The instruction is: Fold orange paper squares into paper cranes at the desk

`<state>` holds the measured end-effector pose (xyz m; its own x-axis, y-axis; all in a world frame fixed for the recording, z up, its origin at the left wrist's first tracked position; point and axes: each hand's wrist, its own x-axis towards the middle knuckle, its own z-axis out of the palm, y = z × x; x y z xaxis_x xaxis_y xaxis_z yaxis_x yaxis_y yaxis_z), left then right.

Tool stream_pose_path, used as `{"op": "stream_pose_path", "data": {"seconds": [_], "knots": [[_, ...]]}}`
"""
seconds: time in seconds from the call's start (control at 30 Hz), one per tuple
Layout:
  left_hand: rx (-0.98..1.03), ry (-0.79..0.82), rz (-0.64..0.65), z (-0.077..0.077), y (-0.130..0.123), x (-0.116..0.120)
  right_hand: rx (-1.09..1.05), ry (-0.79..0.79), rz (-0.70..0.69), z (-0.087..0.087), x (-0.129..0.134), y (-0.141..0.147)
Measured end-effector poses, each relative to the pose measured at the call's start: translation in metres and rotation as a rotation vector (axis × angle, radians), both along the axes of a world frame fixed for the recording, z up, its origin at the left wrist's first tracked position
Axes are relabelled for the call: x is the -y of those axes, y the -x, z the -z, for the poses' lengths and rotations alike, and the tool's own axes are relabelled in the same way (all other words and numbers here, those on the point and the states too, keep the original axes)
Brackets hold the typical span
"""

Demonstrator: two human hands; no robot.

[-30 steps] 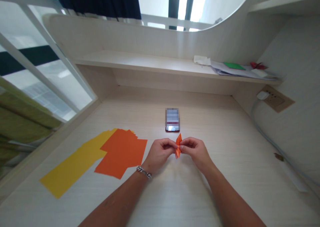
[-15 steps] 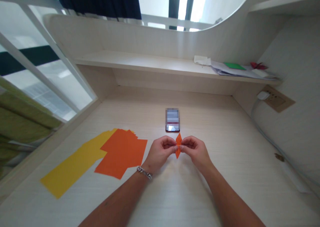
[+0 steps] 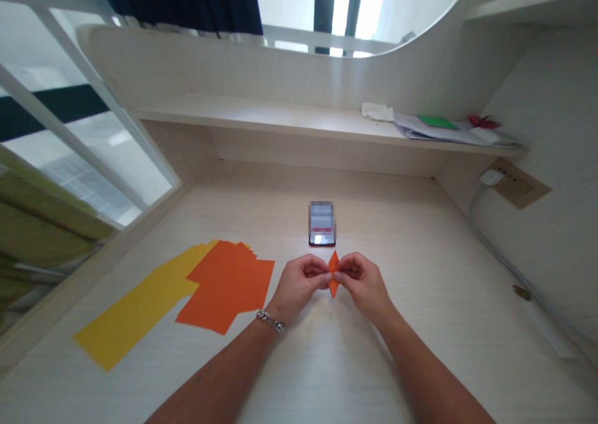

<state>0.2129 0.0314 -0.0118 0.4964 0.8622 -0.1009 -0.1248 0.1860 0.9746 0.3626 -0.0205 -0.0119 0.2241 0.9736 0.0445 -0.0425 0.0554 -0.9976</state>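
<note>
Origami [image 3: 333, 274] | lower centre | my left hand [image 3: 296, 284] and right hand [image 3: 364, 281] pinch it upright, fingers closed, steadying both sides | orange sheets [image 3: 227, 287] lower left

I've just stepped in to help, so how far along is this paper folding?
Done: the orange paper is already folded into a narrow, pointed shape. In hand: the left hand and right hand pinch it from either side. Left: that piece looks unfinished, though that's hard to judge; loose orange sheets and yellow sheets lie flat, unfolded.
</note>
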Motion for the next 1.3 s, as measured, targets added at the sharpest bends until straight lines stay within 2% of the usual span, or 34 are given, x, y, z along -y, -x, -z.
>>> {"op": "stream_pose_path", "data": {"seconds": [0.13,0.3,0.47,0.63,0.8,1.0,1.17,1.3], "knots": [[0.023,-0.031,-0.058,0.004,0.000,-0.002,-0.129,0.060,0.020,0.002,-0.001,0.002],[0.047,-0.024,-0.110,0.006,0.000,-0.003,-0.193,0.145,-0.049,0.004,-0.002,0.005],[0.056,0.069,-0.056,0.000,0.000,-0.002,-0.193,0.166,-0.082,0.003,-0.002,0.004],[-0.030,-0.016,0.042,-0.005,0.000,-0.001,-0.142,0.163,-0.085,0.005,-0.001,0.004],[-0.049,-0.035,0.075,-0.002,0.000,-0.003,-0.116,0.154,-0.095,0.010,0.000,0.008],[-0.091,-0.072,-0.012,0.005,0.001,-0.003,-0.119,0.152,-0.083,0.012,-0.001,0.009],[0.002,-0.048,0.004,0.003,0.002,-0.004,-0.186,0.142,-0.076,0.006,0.000,0.007],[-0.002,-0.073,-0.093,0.004,0.000,-0.004,-0.183,0.158,-0.080,0.004,0.000,0.009]]}}
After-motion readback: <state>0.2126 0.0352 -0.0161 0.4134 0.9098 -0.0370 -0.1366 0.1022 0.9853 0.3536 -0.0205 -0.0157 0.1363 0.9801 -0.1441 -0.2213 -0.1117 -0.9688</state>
